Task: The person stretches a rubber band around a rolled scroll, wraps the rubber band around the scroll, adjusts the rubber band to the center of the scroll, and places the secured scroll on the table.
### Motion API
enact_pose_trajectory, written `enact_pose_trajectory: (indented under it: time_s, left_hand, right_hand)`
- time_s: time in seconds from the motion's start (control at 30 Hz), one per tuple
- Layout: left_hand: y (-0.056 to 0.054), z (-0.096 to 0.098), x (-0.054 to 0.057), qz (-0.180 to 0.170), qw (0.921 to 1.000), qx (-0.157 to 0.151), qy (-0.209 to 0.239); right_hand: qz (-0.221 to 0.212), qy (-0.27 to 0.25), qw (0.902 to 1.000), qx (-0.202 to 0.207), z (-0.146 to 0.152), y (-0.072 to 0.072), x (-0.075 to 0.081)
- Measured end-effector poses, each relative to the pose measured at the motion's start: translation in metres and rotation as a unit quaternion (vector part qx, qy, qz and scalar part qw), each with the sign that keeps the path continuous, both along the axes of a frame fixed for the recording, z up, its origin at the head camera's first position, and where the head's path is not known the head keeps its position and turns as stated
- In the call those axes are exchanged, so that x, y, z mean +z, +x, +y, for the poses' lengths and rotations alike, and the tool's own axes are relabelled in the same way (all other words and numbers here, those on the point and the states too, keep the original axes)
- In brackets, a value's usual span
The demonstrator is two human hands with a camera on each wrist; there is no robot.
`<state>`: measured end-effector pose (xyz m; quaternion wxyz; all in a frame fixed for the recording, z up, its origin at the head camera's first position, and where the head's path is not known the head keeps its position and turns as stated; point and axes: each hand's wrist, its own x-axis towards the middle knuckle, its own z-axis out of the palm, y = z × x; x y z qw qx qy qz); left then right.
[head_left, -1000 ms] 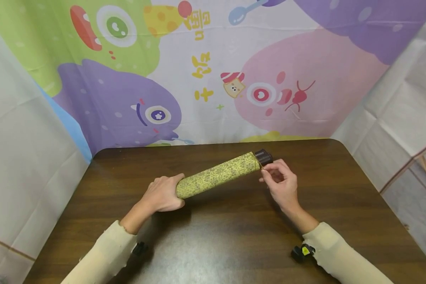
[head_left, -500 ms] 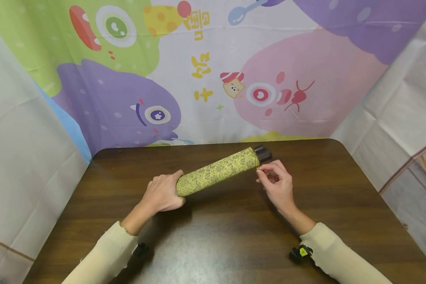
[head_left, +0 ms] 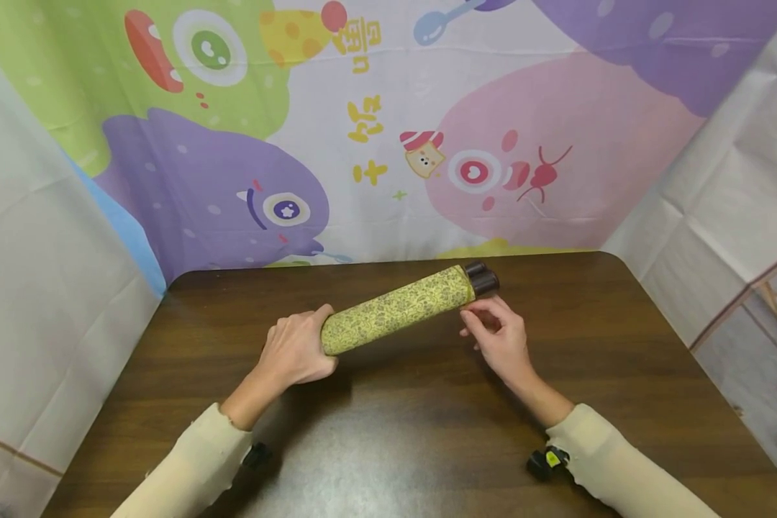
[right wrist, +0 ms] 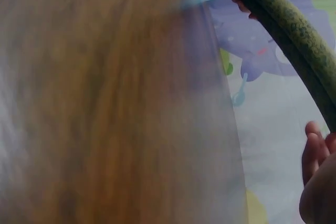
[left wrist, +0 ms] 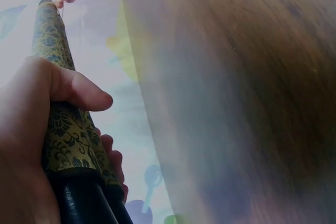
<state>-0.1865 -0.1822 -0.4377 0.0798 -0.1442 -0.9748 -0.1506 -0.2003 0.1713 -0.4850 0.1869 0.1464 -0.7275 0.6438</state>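
A rolled scroll (head_left: 398, 311) in yellow-green brocade with dark floral patterning slants above the table, its right end higher. Two dark roller ends (head_left: 485, 281) stick out at the right. My left hand (head_left: 298, 349) grips the scroll's left end; in the left wrist view, black roller ends (left wrist: 84, 203) also show below that hand (left wrist: 31, 124). At the other end, my right hand (head_left: 501, 334) pinches a thin cord (left wrist: 63, 12) between thumb and forefinger, just below the brocade's edge. Its remaining fingers are loosely curled.
The brown wooden table (head_left: 388, 446) spreads under both hands. A cartoon-printed curtain (head_left: 388, 216) hangs behind its far edge, and pale sheets (head_left: 719, 180) stand at the sides. Each sleeve carries a small black wrist device (head_left: 544, 462).
My right hand has shifted slightly left, drawing the cord from across the roller ends to the brocade's lower edge. The scroll's right end has risen a little; my left hand keeps its grip.
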Motion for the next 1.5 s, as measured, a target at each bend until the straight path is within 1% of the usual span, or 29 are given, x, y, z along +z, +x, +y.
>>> enact_pose_trajectory:
  time_s: [0.13, 0.27, 0.4, 0.47, 0.57, 0.67, 0.73, 0.8, 0.9, 0.97, 1.0, 1.03, 1.17, 1.27, 1.37, 1.43, 1.5]
  left_hand:
    - [0.001, 0.000, 0.001, 0.026, 0.9996, -0.012, 0.009]
    - [0.002, 0.000, 0.002, 0.054, 0.9981, -0.024, 0.017]
    - [0.001, -0.001, 0.000, 0.085, 0.9959, -0.022, 0.023]
    - [0.002, -0.002, -0.001, 0.102, 0.9943, -0.023, 0.022]
    - [0.001, -0.003, -0.002, 0.131, 0.9906, -0.035, 0.018]
    - [0.001, -0.004, -0.002, 0.163, 0.9852, -0.050, 0.014]
    - [0.002, -0.004, -0.002, 0.181, 0.9818, -0.056, 0.012]
    - [0.002, -0.003, -0.001, 0.194, 0.9792, -0.059, 0.011]
    - [0.003, -0.003, -0.001, 0.203, 0.9776, -0.056, 0.011]
    - [0.003, -0.002, -0.001, 0.203, 0.9778, -0.049, 0.014]
    - [0.003, -0.002, -0.002, 0.202, 0.9783, -0.045, 0.015]
    - [0.003, -0.001, -0.002, 0.200, 0.9789, -0.040, 0.016]
    - [0.003, 0.001, -0.002, 0.185, 0.9824, -0.024, 0.016]
    - [0.003, 0.003, -0.003, 0.173, 0.9847, -0.014, 0.013]
    - [0.004, 0.004, -0.004, 0.172, 0.9850, -0.010, 0.016]
    - [0.003, 0.004, -0.004, 0.177, 0.9840, -0.011, 0.018]
    - [0.003, 0.003, -0.004, 0.184, 0.9827, -0.012, 0.018]
  right_hand:
    - [-0.025, 0.022, 0.9992, 0.024, 0.004, -0.002, 0.004]
    - [-0.039, 0.026, 0.9962, 0.073, 0.006, -0.003, 0.008]
    - [-0.066, -0.020, 0.9884, 0.135, 0.007, -0.003, 0.013]
    - [-0.091, -0.048, 0.9823, 0.157, 0.008, -0.003, 0.015]
    - [-0.125, -0.073, 0.9735, 0.177, 0.011, -0.004, 0.018]
    - [-0.154, -0.103, 0.9616, 0.203, 0.015, -0.005, 0.021]
    - [-0.162, -0.128, 0.9508, 0.231, 0.018, -0.005, 0.022]
    - [-0.159, -0.154, 0.9366, 0.271, 0.020, -0.006, 0.024]
    - [-0.138, -0.180, 0.9149, 0.334, 0.023, -0.007, 0.025]
    - [-0.126, -0.186, 0.9068, 0.357, 0.023, -0.008, 0.025]
    - [-0.123, -0.187, 0.9058, 0.360, 0.023, -0.008, 0.024]
    - [-0.122, -0.186, 0.9067, 0.358, 0.022, -0.009, 0.024]
    - [-0.130, -0.180, 0.9168, 0.332, 0.021, -0.009, 0.021]
    - [-0.135, -0.171, 0.9195, 0.327, 0.020, -0.009, 0.018]
    - [-0.139, -0.158, 0.9234, 0.321, 0.018, -0.008, 0.017]
    - [-0.140, -0.145, 0.9327, 0.299, 0.017, -0.007, 0.019]
    - [-0.145, -0.136, 0.9457, 0.257, 0.016, -0.007, 0.022]
